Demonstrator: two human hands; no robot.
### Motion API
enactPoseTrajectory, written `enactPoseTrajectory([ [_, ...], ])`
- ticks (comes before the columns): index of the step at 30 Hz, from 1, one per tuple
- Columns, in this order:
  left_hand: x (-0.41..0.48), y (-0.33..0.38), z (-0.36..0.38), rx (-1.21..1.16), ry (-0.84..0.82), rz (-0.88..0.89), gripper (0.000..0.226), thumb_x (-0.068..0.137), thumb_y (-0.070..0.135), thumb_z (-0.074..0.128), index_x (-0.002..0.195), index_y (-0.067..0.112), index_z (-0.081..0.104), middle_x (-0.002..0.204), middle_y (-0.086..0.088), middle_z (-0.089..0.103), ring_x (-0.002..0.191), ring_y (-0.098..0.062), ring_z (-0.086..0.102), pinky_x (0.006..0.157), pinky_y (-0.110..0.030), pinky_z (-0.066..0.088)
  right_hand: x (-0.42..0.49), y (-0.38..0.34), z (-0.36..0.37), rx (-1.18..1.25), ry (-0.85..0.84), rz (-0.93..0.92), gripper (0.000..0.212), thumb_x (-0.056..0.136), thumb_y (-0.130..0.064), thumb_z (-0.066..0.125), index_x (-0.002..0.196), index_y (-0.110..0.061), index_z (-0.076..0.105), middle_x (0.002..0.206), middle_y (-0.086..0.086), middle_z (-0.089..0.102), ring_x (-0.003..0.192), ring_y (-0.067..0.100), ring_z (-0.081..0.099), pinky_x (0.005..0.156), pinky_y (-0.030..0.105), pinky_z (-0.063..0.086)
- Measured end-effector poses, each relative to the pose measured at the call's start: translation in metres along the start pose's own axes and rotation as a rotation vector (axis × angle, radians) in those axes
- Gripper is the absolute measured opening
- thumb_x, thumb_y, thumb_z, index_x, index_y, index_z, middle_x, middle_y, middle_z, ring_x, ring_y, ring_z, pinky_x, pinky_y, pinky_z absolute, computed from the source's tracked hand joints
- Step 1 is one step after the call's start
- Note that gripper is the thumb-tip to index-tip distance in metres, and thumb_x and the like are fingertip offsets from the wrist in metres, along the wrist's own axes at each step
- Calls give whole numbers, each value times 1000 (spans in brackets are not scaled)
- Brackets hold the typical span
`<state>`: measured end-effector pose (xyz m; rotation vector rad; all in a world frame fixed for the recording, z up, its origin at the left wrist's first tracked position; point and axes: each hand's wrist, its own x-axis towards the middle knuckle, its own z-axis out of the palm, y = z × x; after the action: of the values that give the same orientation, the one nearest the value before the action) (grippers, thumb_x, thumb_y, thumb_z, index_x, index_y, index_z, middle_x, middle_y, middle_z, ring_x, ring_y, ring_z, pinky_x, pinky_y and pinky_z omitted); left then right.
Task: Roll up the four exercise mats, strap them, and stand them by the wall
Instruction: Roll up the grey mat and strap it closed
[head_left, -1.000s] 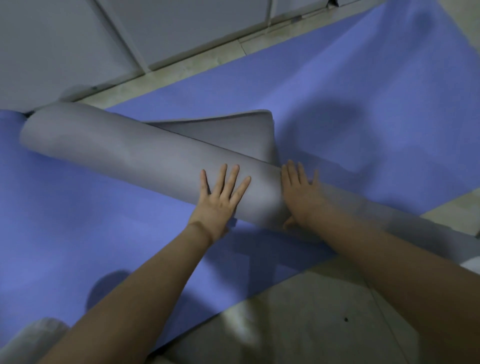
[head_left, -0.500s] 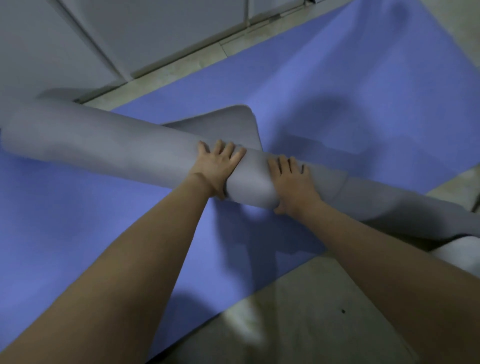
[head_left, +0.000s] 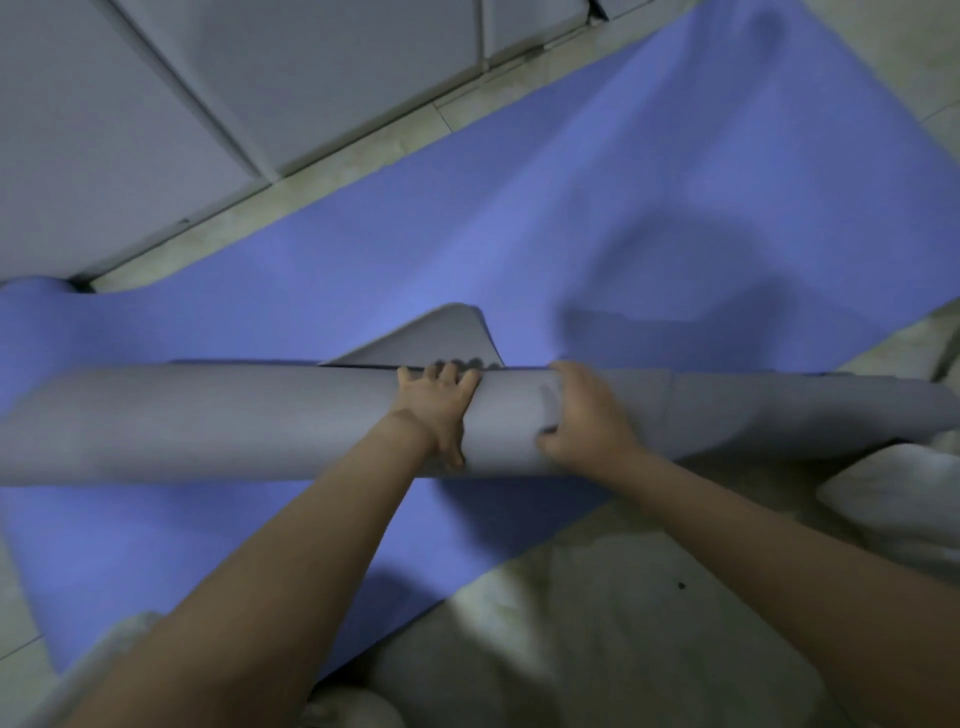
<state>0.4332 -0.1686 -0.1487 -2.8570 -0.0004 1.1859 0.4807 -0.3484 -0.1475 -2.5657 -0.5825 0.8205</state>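
Observation:
A grey exercise mat (head_left: 218, 421) lies rolled into a long tube across the middle of the view, on top of a flat blue mat (head_left: 597, 223). A loose grey flap (head_left: 436, 343) sticks out behind the roll. My left hand (head_left: 436, 405) grips over the top of the roll, fingers curled on its far side. My right hand (head_left: 582, 415) holds the roll a little to the right, fingers curled over it and thumb at the near side. The roll's right end (head_left: 810, 415) looks looser and flatter.
Grey wall panels (head_left: 260, 78) run along the back, with a strip of pale floor (head_left: 363, 150) at their foot. Bare concrete floor (head_left: 623, 623) lies near me. A pale bundle (head_left: 893, 499) sits at the right edge, another pale shape (head_left: 119, 639) at bottom left.
Both hands went from lying flat on the roll to curling over it. The roll has turned from a slant to lie level across the view, and the loose flap behind it shows less.

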Motion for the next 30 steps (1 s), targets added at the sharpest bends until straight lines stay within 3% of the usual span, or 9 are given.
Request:
enactPoseTrajectory([
  [3, 6, -1, -4, -30, -17, -14, 118, 62, 53, 80, 149, 20, 8, 147, -8, 26, 133, -30, 29, 105, -52, 28, -14, -4, 0, 550, 274, 464, 41, 81, -22, 70, 110, -3, 47, 115, 15, 51, 105, 32, 52, 86, 37, 43],
  [7, 7, -7, -1, -116, -5, 30, 110, 71, 64, 67, 151, 20, 6, 150, -8, 23, 135, -30, 24, 108, -48, 22, -23, -9, 16, 1258, -183, 1050, 84, 84, -53, 62, 146, -10, 26, 146, 12, 31, 123, 37, 41, 93, 54, 41],
  [10, 8, -16, -3, -316, 88, 13, 71, 91, 64, 36, 149, 27, 20, 152, -6, 26, 137, -27, 23, 109, -46, 19, -5, -20, 27, 1355, -204, 1037, 91, 81, -61, 59, 149, -15, 22, 153, 10, 25, 133, 41, 33, 92, 61, 40],
  [13, 18, -26, -6, -424, 129, 8, 55, 95, 54, 37, 143, 27, 35, 146, -9, 32, 134, -26, 30, 106, -45, 22, 14, -28, 39, 1429, -106, 1071, 90, 78, -58, 65, 147, -14, 28, 149, 9, 33, 128, 37, 41, 85, 59, 43],
  [18, 46, -42, -10, -451, 354, -176, 69, 92, 37, 55, 148, 16, 21, 155, -15, 12, 142, -29, 16, 111, -45, 17, 15, -19, 61, 1499, 1, 1110, 100, 65, -52, 79, 142, -9, 32, 140, 11, 44, 114, 37, 52, 71, 49, 53],
  [21, 60, -50, -10, -449, 160, -248, 94, 89, 39, 61, 151, 16, -5, 159, -14, -2, 146, -30, 0, 113, -57, 2, 10, -11, 68, 1493, -9, 1118, 94, 70, -48, 78, 140, -4, 35, 135, 13, 48, 102, 36, 54, 76, 49, 53],
  [23, 68, -53, -8, -546, 67, -283, 95, 88, 41, 62, 151, 17, -5, 157, -13, 13, 144, -31, 12, 111, -62, 6, 9, -10, 70, 1507, -3, 1121, 89, 73, -44, 77, 139, -1, 35, 136, 14, 48, 105, 36, 54, 74, 48, 52],
  [28, 66, -48, 6, -519, 198, -278, 39, 94, 33, 54, 131, 20, 51, 131, -12, 42, 126, -31, 35, 100, -46, 31, 3, -15, 70, 1550, 50, 1069, 79, 79, -37, 73, 138, -1, 36, 133, 11, 50, 98, 31, 52, 82, 51, 51],
  [30, 58, -43, 14, -560, 263, -257, 27, 95, 26, 51, 119, 14, 58, 122, -14, 45, 119, -32, 39, 95, -44, 34, -2, -13, 73, 1613, 56, 1035, 73, 80, -38, 71, 135, -1, 41, 131, 10, 53, 102, 30, 55, 88, 53, 50],
])
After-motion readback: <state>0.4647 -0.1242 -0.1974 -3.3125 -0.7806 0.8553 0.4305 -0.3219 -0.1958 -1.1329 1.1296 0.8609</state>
